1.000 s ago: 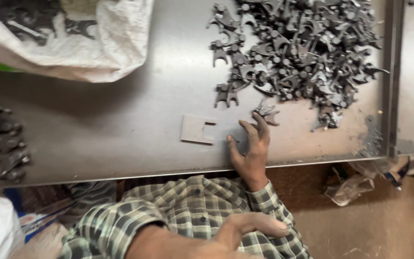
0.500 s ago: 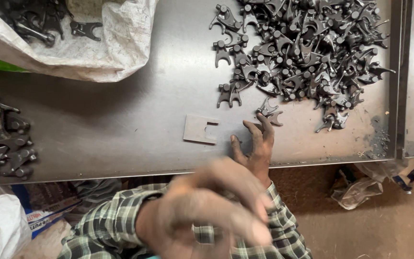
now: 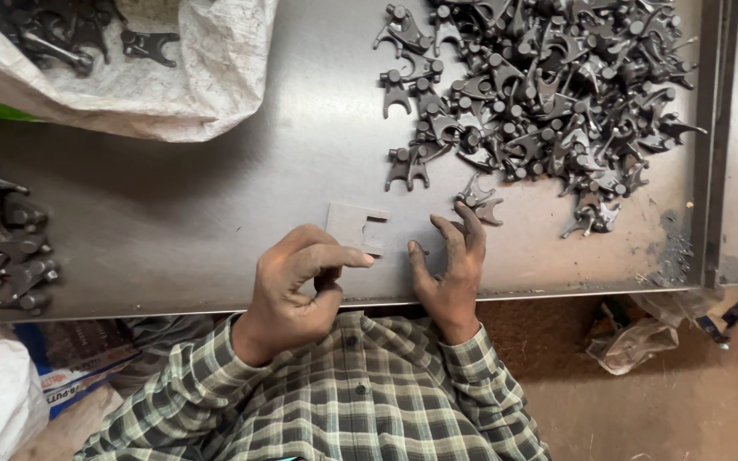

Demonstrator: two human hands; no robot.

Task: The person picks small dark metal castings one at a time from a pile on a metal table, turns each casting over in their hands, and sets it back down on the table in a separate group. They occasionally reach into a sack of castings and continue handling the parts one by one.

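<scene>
Head view: metal table [image 3: 172, 230], one worker seated.
Left hand [image 3: 301, 277]: fingers curled, forefinger tip on the near edge of the flat notched plate [image 3: 357, 227].
Right hand [image 3: 450, 265]: fingers spread, flat on the table, empty.
Plate position: between both hands, just short of the pile of dark forked parts [image 3: 540, 94].
Step judged: plate being positioned.
Next move calls for: a part from the pile.

Grey metal table [image 3: 172, 213] with a heap of dark forged parts [image 3: 548, 94], a flat notched plate [image 3: 356, 226] (near edge), a white sack [image 3: 172, 77].
</scene>
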